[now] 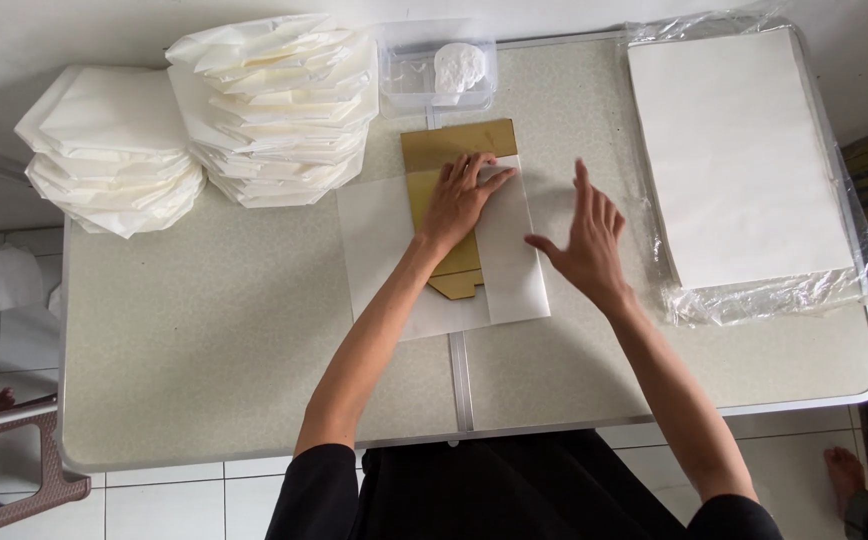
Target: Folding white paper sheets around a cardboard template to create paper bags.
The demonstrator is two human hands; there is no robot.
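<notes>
Left hand point(459, 197) presses flat on folded paper point(506, 245) over brown card point(457, 145); right hand point(586, 243) — fingers spread, empty — beside it.

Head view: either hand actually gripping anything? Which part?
No grip. The left hand presses flat on the folded right flap of the white paper sheet, over the brown card template. The right hand is open beside the sheet's right edge.

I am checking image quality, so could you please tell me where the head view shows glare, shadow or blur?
Head view: even, soft light; sharp throughout; faint shadow beside the right hand on the table; glare on the plastic wrap around the paper stack; edges bend slightly.
</notes>
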